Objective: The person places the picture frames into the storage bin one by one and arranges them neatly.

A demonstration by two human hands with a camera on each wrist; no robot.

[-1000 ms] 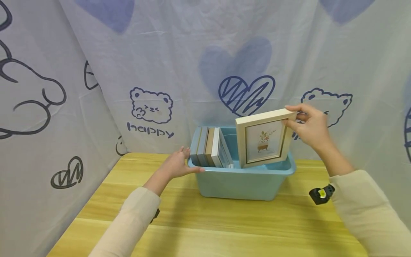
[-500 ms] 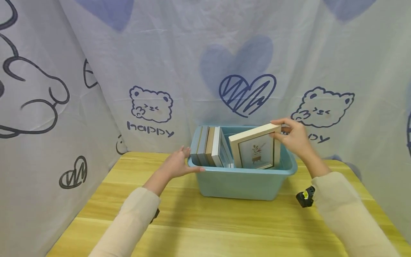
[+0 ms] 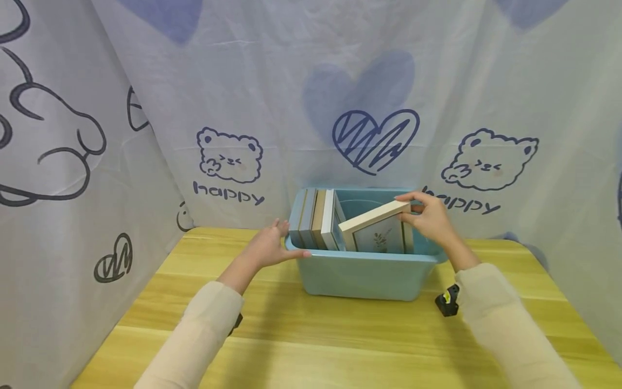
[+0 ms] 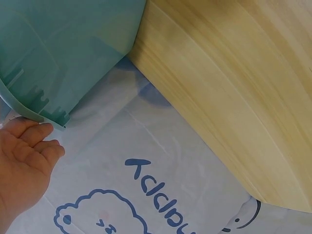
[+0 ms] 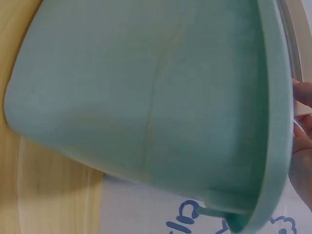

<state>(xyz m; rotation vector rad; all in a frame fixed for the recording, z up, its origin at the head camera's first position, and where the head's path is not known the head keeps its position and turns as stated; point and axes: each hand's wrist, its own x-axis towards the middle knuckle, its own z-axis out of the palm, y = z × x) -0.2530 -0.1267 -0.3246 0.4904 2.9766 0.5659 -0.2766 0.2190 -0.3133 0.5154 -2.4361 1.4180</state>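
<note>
A light blue plastic storage bin (image 3: 359,276) stands on the table. My right hand (image 3: 431,216) pinches the upper right corner of a cream picture frame (image 3: 374,217) with a plant print. The frame leans inside the bin, its lower part hidden behind the front wall. My left hand (image 3: 264,248) holds the bin's left front corner, thumb along the front rim and fingers at the side; in the left wrist view the fingers (image 4: 36,134) bend against the rim. In the bin's left end several frames (image 3: 316,220) stand side by side, in grey, tan and white.
The bin rests on a yellow wood-grain table (image 3: 311,346), close to the back edge. Behind and beside the table hangs a pale curtain (image 3: 291,81) with hearts and bear drawings. A small black device (image 3: 448,300) sits at the right wrist.
My right hand has moved down and left, lowering the cream picture frame from above the rim into the bin, tilted toward the other frames. The left hand has stayed at the bin's corner.
</note>
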